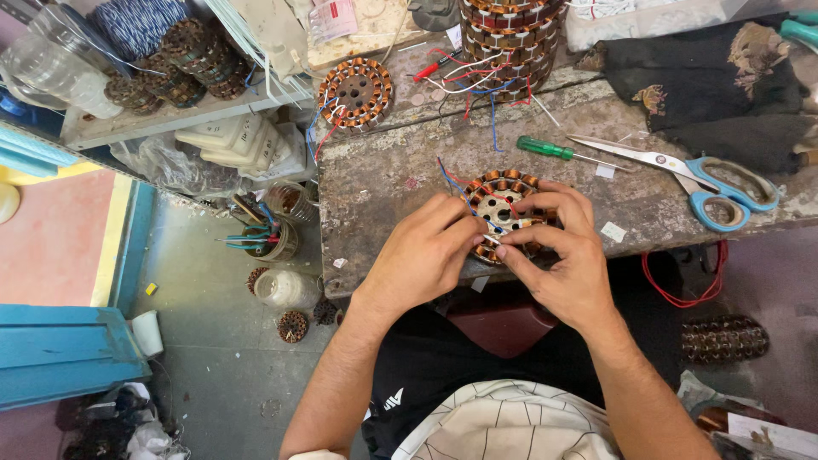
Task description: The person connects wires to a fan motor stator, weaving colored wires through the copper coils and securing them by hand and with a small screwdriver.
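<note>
Stator (pixel 503 204), copper-wound, sits at bench (pixel 383 170) front edge, 6 o'clock from screwdriver (pixel 550 151). My left hand (pixel 422 255) and right hand (pixel 562 255) both pinch its thin lead wires (pixel 464 200). I'd keep tension light and avoid nicking the windings.

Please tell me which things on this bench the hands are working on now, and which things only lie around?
In use: wound stator with coloured wires, pinched at its near edge by left hand and right hand.

Lying about: green screwdriver, scissors, second stator, stator stack, dark cloth.
</note>
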